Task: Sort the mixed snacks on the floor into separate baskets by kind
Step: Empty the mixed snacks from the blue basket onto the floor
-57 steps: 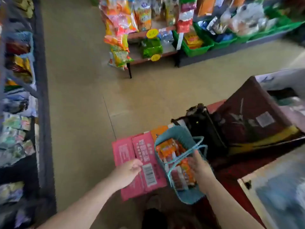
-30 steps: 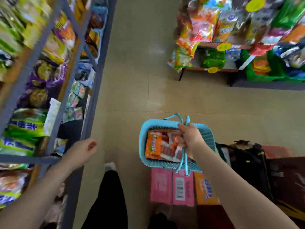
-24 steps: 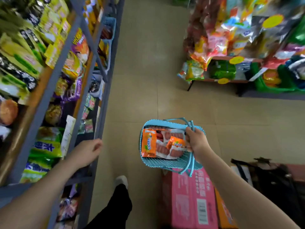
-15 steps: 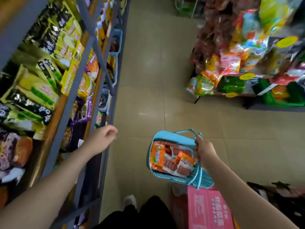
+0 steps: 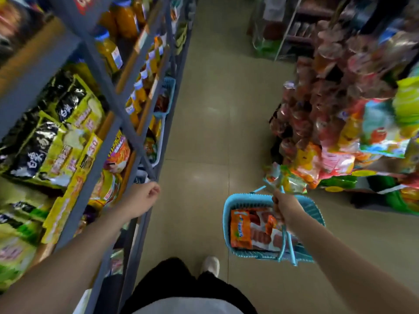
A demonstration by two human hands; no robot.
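A light blue plastic basket point(image 5: 310, 209) hangs from my right hand point(image 5: 284, 206), which grips its two thin handles above the aisle floor. Inside lie orange-and-white sausage snack packs point(image 5: 241, 230), partly hidden by my hand and wrist. My left hand point(image 5: 142, 198) hovers at the edge of the grey shelf rack on the left, fingers loosely curled, holding nothing.
A grey metal shelf rack point(image 5: 90, 155) full of snack bags and juice bottles lines the left side. A display of hanging snack bags point(image 5: 335, 141) crowds the right. The tan tiled floor point(image 5: 210, 132) runs ahead between them. My legs and one white shoe point(image 5: 210, 265) show below.
I have stood up and stepped forward along the aisle, leaving the pink cartons behind. The basket stays in my right hand and hangs lower right; my left hand stays beside the shelf.
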